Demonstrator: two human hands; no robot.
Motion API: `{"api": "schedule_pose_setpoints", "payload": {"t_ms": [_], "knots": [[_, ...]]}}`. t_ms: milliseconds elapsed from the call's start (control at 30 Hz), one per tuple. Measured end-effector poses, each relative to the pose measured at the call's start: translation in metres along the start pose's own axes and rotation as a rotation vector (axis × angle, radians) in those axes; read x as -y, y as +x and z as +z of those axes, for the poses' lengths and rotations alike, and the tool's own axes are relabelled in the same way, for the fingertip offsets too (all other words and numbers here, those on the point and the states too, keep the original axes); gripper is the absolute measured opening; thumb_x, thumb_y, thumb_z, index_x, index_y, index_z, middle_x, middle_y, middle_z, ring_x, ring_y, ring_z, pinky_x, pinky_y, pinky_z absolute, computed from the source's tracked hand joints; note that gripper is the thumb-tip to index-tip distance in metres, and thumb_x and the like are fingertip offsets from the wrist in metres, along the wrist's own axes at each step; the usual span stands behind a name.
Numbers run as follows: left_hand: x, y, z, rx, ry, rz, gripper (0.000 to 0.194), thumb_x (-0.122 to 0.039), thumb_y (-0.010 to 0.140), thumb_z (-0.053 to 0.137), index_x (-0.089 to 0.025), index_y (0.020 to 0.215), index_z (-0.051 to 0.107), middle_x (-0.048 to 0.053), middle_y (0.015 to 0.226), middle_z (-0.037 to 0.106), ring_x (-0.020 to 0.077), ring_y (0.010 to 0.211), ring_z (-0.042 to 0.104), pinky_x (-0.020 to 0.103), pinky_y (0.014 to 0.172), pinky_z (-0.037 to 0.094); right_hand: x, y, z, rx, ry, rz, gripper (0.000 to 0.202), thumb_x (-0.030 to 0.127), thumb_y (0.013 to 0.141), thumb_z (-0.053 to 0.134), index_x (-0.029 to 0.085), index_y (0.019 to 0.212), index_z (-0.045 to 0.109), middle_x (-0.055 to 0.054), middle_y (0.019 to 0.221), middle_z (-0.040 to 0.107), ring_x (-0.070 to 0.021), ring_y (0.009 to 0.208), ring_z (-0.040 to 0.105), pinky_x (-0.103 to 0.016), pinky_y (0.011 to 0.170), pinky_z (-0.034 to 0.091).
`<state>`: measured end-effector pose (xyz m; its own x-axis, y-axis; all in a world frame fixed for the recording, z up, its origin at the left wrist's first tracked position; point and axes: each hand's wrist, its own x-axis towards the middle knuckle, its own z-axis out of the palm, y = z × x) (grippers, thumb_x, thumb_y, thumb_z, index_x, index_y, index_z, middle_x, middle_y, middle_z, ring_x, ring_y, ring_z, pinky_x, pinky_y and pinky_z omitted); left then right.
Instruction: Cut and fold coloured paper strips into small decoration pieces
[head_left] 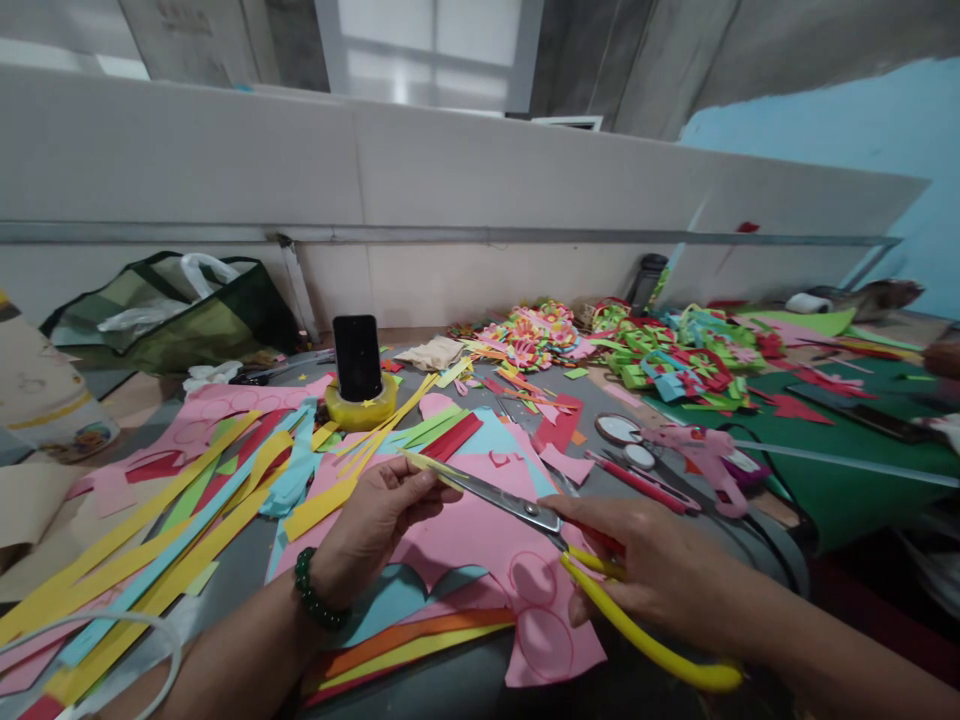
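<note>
Left hand (390,505) pinches a thin yellow strip (424,462); right hand (646,552) grasps the scissors (531,509); best keep left fingertips (424,482) clear of the blades (491,493).

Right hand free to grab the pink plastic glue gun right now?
Probably not: the right hand is occupied by yellow-handled metal scissors. Otherwise the pink plastic glue gun lies just beyond that hand, uncovered, so the way looks free.
</note>
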<state>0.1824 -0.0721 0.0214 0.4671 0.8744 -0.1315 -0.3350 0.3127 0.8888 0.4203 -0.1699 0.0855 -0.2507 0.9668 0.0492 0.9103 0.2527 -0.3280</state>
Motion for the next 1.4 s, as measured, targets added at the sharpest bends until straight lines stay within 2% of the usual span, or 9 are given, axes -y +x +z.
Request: {"api": "schedule_pose_setpoints", "payload": {"t_ms": [433,833,1200,1400], "knots": [[0.000,0.000,-0.001,0.005,-0.001,-0.015,0.018,-0.029,0.072,0.070,-0.013,0.074,0.063,0.005,0.072,0.072,0.0107,0.069,0.066,0.016,0.061,0.047,-0.004,0.001,0.003,-0.015,-0.029,-0.024,0.042,0.037,0.076,0.058,0.022,0.115,0.062,-0.006,0.078,0.068,-0.0169,0.065,0.059,-0.025,0.060,0.045],[-0.002,-0.001,-0.002,0.048,0.047,-0.013,0.019,-0.030,0.072,0.070,-0.013,0.076,0.063,0.006,0.073,0.072,0.0116,0.070,0.066,0.017,0.062,0.046,-0.003,0.000,0.003,0.005,-0.071,-0.096,0.057,0.051,0.073,0.061,0.022,0.122,0.056,-0.008,0.082,0.067,-0.0187,0.068,0.060,-0.025,0.062,0.044],[-0.003,-0.002,-0.002,0.074,0.047,-0.035,0.020,-0.030,0.072,0.070,-0.013,0.073,0.062,0.006,0.072,0.072,0.0105,0.068,0.066,0.016,0.061,0.046,-0.006,0.002,0.009,0.029,-0.155,-0.048,0.042,0.029,0.078,0.057,0.023,0.120,0.058,-0.004,0.079,0.069,-0.0168,0.066,0.062,-0.023,0.058,0.043],[-0.004,-0.002,-0.001,0.083,0.043,-0.040,0.019,-0.030,0.071,0.071,-0.013,0.072,0.062,0.005,0.071,0.072,0.0104,0.068,0.066,0.015,0.060,0.047,-0.006,0.001,0.010,0.037,-0.165,-0.071,0.044,0.034,0.080,0.055,0.022,0.122,0.055,-0.006,0.085,0.069,-0.0184,0.070,0.062,-0.025,0.061,0.043]]}}
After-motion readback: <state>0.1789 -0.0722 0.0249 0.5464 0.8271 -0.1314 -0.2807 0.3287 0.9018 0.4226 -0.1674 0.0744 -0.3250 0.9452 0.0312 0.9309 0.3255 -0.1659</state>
